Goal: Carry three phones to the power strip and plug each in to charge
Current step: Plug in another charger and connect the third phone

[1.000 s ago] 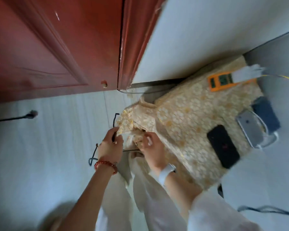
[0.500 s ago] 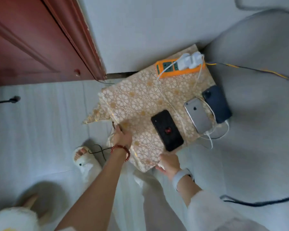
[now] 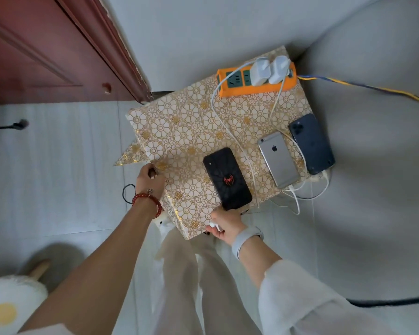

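While the left hand (image 3: 149,178) curls its fingers (image 3: 152,170) over the near left edge of the counter (image 3: 179,131), pinching a small dark thing that looks like the end of the black cable (image 3: 127,193) looping by the wrist, the right hand (image 3: 225,223) sits at the near edge with its fingers closed round a small white plug (image 3: 214,225). Just beyond the right fingers, almost touching them, lies the black phone (image 3: 226,178) with a red spider on its back, face down on the patterned cloth. Farther to the right of those fingers lies the silver phone (image 3: 277,159), also face down, and right beside it, at the counter's far right edge, the dark blue phone (image 3: 311,143); white cables (image 3: 298,197) loop off the near ends of these two, though the sockets themselves are too small to make out. At the far side of the counter, well away from both hands, stands the orange power strip (image 3: 257,87) with two white chargers (image 3: 269,68) plugged in side by side; a white cable runs from them toward the phones. A blue and yellow cord (image 3: 373,89) leaves the strip to the right. A red bead bracelet (image 3: 148,199) circles the left wrist, a white band (image 3: 244,240) the right.
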{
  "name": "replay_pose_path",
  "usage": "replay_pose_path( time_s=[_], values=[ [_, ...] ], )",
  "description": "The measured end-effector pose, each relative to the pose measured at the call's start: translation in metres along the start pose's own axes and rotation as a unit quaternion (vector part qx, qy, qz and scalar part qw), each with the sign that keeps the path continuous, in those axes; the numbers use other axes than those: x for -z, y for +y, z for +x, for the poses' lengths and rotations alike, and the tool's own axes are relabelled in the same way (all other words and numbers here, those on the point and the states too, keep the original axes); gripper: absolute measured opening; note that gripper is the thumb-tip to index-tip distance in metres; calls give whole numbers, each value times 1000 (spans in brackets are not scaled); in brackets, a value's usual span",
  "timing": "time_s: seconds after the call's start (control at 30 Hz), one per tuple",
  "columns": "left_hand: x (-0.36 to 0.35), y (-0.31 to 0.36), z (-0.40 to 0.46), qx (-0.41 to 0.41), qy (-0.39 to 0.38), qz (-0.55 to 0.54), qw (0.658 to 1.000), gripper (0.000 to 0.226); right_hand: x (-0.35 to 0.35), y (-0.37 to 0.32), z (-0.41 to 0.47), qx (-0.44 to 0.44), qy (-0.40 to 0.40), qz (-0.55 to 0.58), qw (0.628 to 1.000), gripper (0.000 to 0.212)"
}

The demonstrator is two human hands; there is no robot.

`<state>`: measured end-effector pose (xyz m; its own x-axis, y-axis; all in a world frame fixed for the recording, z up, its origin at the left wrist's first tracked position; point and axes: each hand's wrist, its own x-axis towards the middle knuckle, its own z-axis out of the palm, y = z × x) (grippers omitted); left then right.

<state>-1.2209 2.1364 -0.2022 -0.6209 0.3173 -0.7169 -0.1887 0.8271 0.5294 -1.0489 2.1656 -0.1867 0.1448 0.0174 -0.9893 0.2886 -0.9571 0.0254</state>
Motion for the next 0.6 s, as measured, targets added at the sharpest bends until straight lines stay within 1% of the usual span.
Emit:
replay_pose_path(
  time_s=[0.03,0.1,0.13,0.27,0.3,0.37,0.4,0.43,0.47,0.5,0.53,0.57,0.6],
  values=[
    [1,3,0,-7,3,-3,1000,25,-3,-1,0,1,2,-2,1000,15],
    [5,8,8,-21,6,-3,1000,24,-11,-3,-2,5,6,7,1000,3],
    [7,11,12,-29,0,-6,1000,24,-16,-6,-5,7,9,15,1000,3],
    [17,29,34,-63,-25,-1,998,17,-38,-19,-13,25,-20,23,999,8],
    [20,35,41,-76,-28,7,997,15,-44,-23,-15,34,-26,17,999,13],
    [26,48,54,-99,-38,11,994,15,-53,-31,-16,53,-34,-24,998,14],
    [30,53,61,-108,-48,7,993,15,-56,-34,-17,69,-30,-72,995,9],
    [34,56,67,-117,-60,6,991,15,-57,-37,-18,110,-15,-153,982,3],
    [39,57,72,-125,-72,11,990,20,-56,-38,-18,173,6,-270,947,7],
    [43,57,76,-132,-85,22,987,26,-54,-38,-18,261,41,-405,876,12],
    [47,55,79,-139,-94,34,985,35,-52,-39,-19,361,73,-520,771,14],
    [49,52,80,-146,-100,46,983,43,-51,-37,-20,455,84,-589,663,13],
    [51,48,78,-153,-103,57,981,51,-51,-36,-22,528,74,-629,566,13]
  ],
)
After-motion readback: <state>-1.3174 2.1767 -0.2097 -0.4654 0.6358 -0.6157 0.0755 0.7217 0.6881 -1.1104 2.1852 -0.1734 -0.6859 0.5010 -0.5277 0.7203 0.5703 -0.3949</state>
